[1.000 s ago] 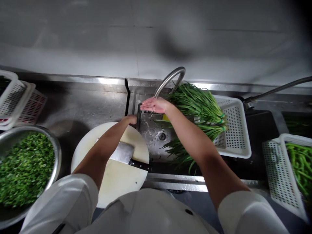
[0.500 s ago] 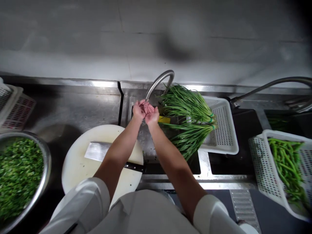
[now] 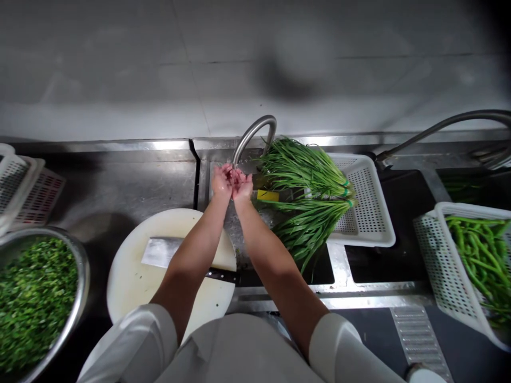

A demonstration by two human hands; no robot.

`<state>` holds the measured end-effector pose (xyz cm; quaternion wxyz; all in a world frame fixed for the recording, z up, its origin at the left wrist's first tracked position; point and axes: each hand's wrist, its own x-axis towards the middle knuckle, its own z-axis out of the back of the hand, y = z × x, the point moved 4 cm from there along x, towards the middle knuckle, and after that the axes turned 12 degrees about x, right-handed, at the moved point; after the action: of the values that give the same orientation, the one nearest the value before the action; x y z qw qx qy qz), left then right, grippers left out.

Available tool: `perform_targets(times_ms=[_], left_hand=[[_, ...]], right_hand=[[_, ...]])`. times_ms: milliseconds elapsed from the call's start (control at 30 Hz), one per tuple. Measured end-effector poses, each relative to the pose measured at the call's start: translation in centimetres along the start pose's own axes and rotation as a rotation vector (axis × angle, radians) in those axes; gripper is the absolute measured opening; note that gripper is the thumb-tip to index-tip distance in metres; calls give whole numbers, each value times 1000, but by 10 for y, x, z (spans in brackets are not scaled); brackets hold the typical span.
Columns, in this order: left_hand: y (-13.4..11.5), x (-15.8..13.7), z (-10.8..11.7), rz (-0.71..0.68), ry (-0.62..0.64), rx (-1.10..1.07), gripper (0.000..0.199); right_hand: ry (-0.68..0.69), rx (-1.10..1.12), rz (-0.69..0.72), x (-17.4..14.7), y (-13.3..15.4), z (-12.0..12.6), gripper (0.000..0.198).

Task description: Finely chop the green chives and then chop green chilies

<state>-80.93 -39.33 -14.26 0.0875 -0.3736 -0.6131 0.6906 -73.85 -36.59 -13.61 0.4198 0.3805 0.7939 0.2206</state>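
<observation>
Under the spout of the curved metal faucet (image 3: 252, 129), my left hand (image 3: 222, 181) and my right hand (image 3: 242, 184) are cupped side by side, palms up. Both look wet, and water splashes around the fingers. No solid object shows in either palm. Just right of my hands, bundles of long green chives (image 3: 305, 167) tied with green bands rest across a white perforated basket (image 3: 369, 202). A yellow item (image 3: 268, 196) lies beside my right hand, partly covered by leaves.
A cleaver (image 3: 159, 252) lies on a round white cutting board (image 3: 131, 287), its handle toward the sink. At left is a metal bowl (image 3: 82, 271) of chopped greens. Another white basket (image 3: 441, 271) holds green peppers (image 3: 477, 255) at right, near a second faucet (image 3: 439, 129).
My fingers, overlapping and pressed together before, are now spread into side-by-side cupped palms with water splashing over them. The view has shifted slightly.
</observation>
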Motion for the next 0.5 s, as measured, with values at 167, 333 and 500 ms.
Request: perform_targets(times_ms=[167, 333, 500], left_hand=[[-5, -10, 16, 10, -89, -299, 64], [2, -18, 16, 74, -109, -394, 54], [6, -14, 7, 149, -107, -582, 46]], right_hand=[[2, 67, 1, -3, -1, -4, 60], [-42, 252, -30, -6, -9, 1, 51], [-84, 572, -111, 3, -10, 4, 50]])
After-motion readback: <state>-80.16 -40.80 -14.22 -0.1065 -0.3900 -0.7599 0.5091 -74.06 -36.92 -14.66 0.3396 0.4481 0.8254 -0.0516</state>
